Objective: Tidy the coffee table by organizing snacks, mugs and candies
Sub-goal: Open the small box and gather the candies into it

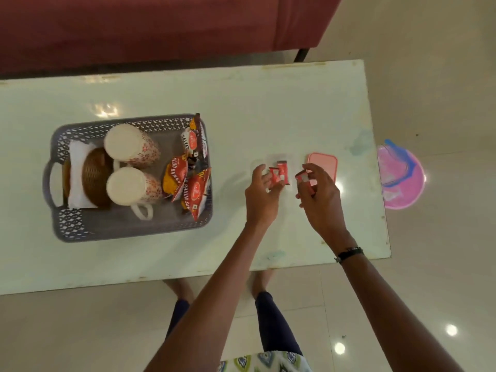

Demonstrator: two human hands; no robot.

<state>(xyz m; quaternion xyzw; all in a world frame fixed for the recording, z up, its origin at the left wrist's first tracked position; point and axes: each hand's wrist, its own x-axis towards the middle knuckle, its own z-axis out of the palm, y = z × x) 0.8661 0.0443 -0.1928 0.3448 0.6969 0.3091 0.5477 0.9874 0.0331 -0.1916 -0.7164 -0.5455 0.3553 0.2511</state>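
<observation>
A grey perforated basket [128, 229] stands on the pale table [268, 108]. It holds two white floral mugs [131, 146] [132, 187], red snack packets [193, 189] and a woven brown coaster [95, 175] on a white napkin. My left hand [261, 194] hovers over small red candies [279, 175] that lie in a clear box; its fingertips touch them. My right hand [319, 194] pinches one red candy [302, 177] between thumb and fingers. A pink lid [326, 163] lies just behind my right hand.
A maroon sofa [161, 28] runs along the table's far side. A pink plastic bin [402, 178] sits on the floor past the table's right edge. My legs and feet show below the near edge.
</observation>
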